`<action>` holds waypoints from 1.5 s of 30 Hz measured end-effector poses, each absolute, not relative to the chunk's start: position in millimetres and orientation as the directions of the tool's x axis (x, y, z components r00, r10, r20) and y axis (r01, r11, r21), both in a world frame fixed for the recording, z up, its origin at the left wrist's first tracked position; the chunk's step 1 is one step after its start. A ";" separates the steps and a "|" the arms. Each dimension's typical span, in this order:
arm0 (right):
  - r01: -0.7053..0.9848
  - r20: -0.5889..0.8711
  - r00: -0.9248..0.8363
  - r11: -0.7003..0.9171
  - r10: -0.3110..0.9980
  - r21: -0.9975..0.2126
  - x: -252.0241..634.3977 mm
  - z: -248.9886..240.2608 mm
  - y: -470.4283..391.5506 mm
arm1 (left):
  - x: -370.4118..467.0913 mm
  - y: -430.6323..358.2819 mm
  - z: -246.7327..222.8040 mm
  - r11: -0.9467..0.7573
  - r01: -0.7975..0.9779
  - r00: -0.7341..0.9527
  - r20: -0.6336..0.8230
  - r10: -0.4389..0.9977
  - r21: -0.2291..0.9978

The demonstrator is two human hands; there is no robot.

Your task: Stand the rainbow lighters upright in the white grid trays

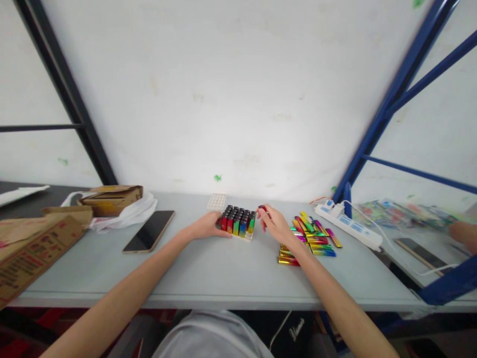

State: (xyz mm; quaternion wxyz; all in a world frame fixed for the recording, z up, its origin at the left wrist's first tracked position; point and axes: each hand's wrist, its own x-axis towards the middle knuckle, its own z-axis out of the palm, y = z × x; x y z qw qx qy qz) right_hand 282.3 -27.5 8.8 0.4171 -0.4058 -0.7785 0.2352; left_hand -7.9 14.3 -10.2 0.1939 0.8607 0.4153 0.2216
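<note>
Several lighters with black tops stand upright in rows in a white tray (244, 238) at the middle of the table. My left hand (207, 225) grips the left side of this lighter block (238, 222). Just right of the block, my right hand (274, 222) is closed, with a small red and dark item (263, 208), seemingly a lighter, between its fingers. A loose pile of shiny multicoloured lighters (316, 238) lies beside and beyond my right forearm.
Behind the block lies an empty white tray (216, 201). A phone (149, 231), plastic bag (128, 217) and cardboard boxes (40, 243) are on the left. A power strip (348, 227) and blue frame (376, 119) stand right; another person's hand (464, 236) shows beyond.
</note>
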 end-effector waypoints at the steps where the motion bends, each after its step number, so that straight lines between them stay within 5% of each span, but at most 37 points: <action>1: 0.458 0.482 -0.355 0.598 0.801 -0.657 284.7 11.8 -29.0 | -7.9 14.2 -10.1 -0.579 0.627 0.557 0.221 0.801 0.521; 5: 0.570 0.496 -0.485 0.691 0.720 -0.446 289.0 18.3 -34.7 | -8.1 13.9 -10.0 -0.584 0.613 0.564 0.224 0.795 0.531; 14: 0.595 0.336 -0.524 0.618 0.783 -0.513 283.8 9.6 -33.8 | -8.2 16.4 -11.8 -0.603 0.585 0.593 0.221 0.774 0.543; 24: 0.735 0.327 -0.492 0.587 0.806 -0.341 277.0 2.3 -31.5 | -8.7 17.1 -12.0 -0.614 0.598 0.592 0.233 0.772 0.515; 32: 0.746 0.401 -0.331 0.497 0.854 -0.443 370.6 25.5 -11.2 | -9.0 19.2 -12.5 -0.627 0.595 0.613 0.221 0.758 0.503; 39: 0.768 0.131 -0.352 0.366 0.927 -0.525 415.8 8.4 0.5 | -9.1 20.2 -13.6 -0.622 0.603 0.606 0.219 0.764 0.499; 45: 0.791 0.127 -0.351 0.366 0.928 -0.489 400.5 6.3 1.2 | -7.5 17.0 -10.3 -0.638 0.590 0.616 0.235 0.752 0.494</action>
